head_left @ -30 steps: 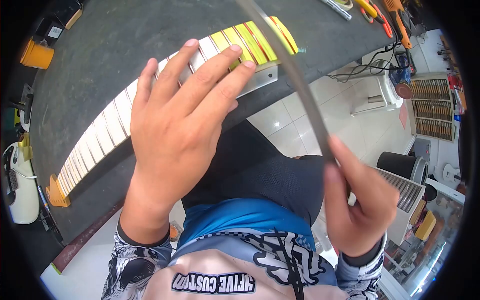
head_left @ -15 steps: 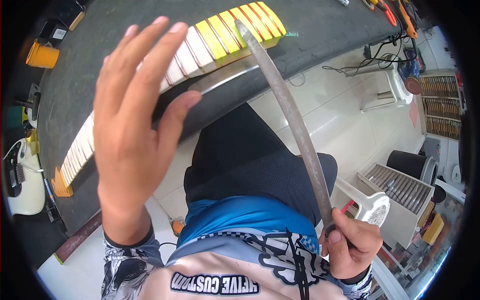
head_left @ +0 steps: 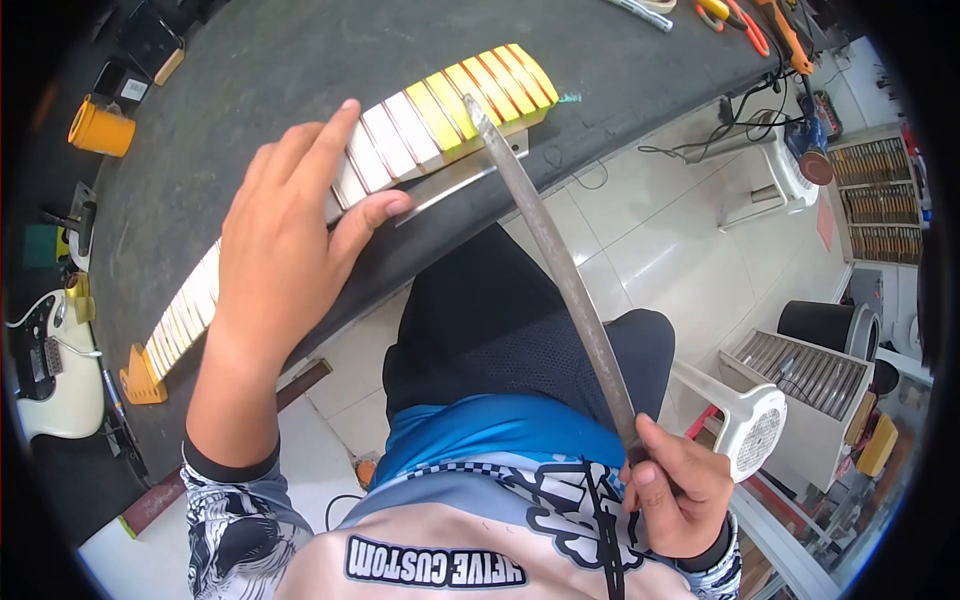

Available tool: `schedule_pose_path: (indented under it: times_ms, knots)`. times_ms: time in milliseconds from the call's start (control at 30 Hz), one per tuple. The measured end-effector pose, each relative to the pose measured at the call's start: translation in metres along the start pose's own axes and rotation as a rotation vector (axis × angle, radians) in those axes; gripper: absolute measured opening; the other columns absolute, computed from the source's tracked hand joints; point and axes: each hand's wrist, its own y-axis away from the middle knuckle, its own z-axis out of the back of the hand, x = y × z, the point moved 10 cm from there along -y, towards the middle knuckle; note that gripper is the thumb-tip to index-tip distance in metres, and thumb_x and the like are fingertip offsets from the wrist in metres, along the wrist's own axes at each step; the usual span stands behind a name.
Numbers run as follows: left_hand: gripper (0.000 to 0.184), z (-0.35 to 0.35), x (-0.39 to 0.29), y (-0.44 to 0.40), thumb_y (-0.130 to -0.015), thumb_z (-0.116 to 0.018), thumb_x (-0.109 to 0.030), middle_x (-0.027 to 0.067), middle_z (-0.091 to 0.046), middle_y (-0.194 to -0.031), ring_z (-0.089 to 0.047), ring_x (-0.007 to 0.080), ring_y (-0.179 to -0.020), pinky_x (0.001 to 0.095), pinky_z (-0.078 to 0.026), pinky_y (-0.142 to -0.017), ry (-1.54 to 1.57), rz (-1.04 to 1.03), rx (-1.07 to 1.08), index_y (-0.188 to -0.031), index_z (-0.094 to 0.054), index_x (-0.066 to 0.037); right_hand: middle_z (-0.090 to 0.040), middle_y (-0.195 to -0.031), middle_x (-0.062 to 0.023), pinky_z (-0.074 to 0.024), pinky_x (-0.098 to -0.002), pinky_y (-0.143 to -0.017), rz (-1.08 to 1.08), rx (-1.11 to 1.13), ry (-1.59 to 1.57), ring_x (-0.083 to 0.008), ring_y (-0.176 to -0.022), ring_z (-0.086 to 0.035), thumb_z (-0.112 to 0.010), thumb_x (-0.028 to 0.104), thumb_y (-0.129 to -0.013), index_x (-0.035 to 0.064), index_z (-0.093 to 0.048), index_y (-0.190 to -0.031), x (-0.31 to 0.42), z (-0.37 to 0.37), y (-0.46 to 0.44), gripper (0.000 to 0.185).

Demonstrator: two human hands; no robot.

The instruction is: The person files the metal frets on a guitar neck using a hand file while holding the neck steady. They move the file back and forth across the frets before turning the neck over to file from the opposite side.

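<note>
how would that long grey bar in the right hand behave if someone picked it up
Probably stiff: the long grey bar shows no obvious sag though the right hand holds it near one end. It may be heavy for its slimness, since it looks like metal, and likely feels tip-heavy, with most of its length beyond the fingers.

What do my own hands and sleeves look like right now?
Your left hand and right hand are both bare and ungloved. Your sleeves carry a bold black-and-white graphic pattern, and they end in plain black cuffs.
</note>
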Motion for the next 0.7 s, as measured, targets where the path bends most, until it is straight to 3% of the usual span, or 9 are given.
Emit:
schedule_pose_path:
  times_ms: [33, 167, 433, 700]
  knots:
    - [0.066, -0.001, 0.001, 0.001, -0.087, -0.074, -0.034, 0.0183, -0.062, -0.122, -0.059, 0.0351, -0.110, 0.0403, -0.047, -0.095, -0.004, 0.003, -0.004, -0.141, -0.054, -0.004, -0.068, -0.073, -0.0116, -0.0478, -0.0244, -0.050, 0.005, 0.009, -0.014, -0.0117, -0.049, -0.059, -0.057, 0.005, -0.098, -0.0010, -0.060, -0.135, 0.002, -0.002, 0.002, 0.037]
    - [0.064, -0.003, -0.003, 0.000, -0.089, -0.072, -0.033, 0.0182, -0.061, -0.121, -0.059, 0.0347, -0.105, 0.0404, -0.048, -0.091, -0.049, -0.019, -0.006, -0.141, -0.053, -0.001, -0.067, -0.067, -0.0095, -0.0470, -0.0256, -0.050, 0.131, -0.083, 0.164, -0.0129, -0.047, -0.058, -0.060, -0.001, -0.093, 0.0001, -0.065, -0.130, 0.013, 0.000, 0.004, 0.038]
    - [0.065, -0.005, -0.002, -0.002, -0.090, -0.070, -0.035, 0.0189, -0.061, -0.120, -0.059, 0.0337, -0.102, 0.0406, -0.047, -0.088, -0.027, 0.004, 0.054, -0.140, -0.052, 0.002, -0.065, -0.063, -0.0084, -0.0448, -0.0259, -0.051, 0.074, -0.123, 0.291, -0.0153, -0.049, -0.058, -0.063, -0.004, -0.085, 0.0057, -0.069, -0.127, 0.027, 0.002, -0.007, 0.044]
    - [0.073, -0.008, 0.003, -0.004, -0.091, -0.066, -0.044, 0.0198, -0.060, -0.122, -0.059, 0.0336, -0.103, 0.0409, -0.046, -0.089, 0.022, 0.018, 0.122, -0.143, -0.049, 0.004, -0.061, -0.062, -0.0085, -0.0429, -0.0259, -0.052, 0.153, -0.091, 0.363, -0.0146, -0.051, -0.056, -0.066, -0.006, -0.081, 0.0019, -0.070, -0.124, 0.075, -0.025, -0.126, 0.043]
